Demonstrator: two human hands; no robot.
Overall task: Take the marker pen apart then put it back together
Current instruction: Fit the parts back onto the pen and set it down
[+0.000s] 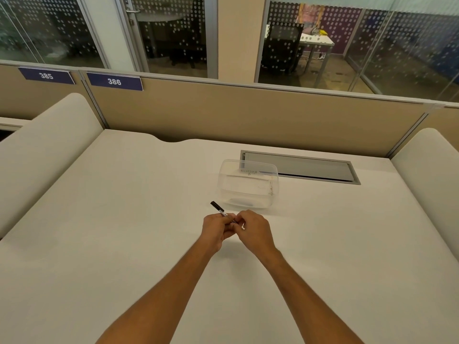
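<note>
Marker pen (218,207) sits gripped by both your hands over the white desk (124,219): your left hand (215,230) clenches the barrel, your right hand (253,228) pinches its near end, black tip pointing up-left. Just beyond stands a clear plastic box (248,186) beside a grey cable hatch (300,166); bare desktop spreads either side, bounded by padded dividers and a tan partition (248,112).

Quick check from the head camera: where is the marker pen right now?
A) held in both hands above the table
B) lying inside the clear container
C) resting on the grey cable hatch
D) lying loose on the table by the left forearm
A: the marker pen is gripped between the left hand and right hand, its black end sticking out up-left, in front of the clear container.
</note>
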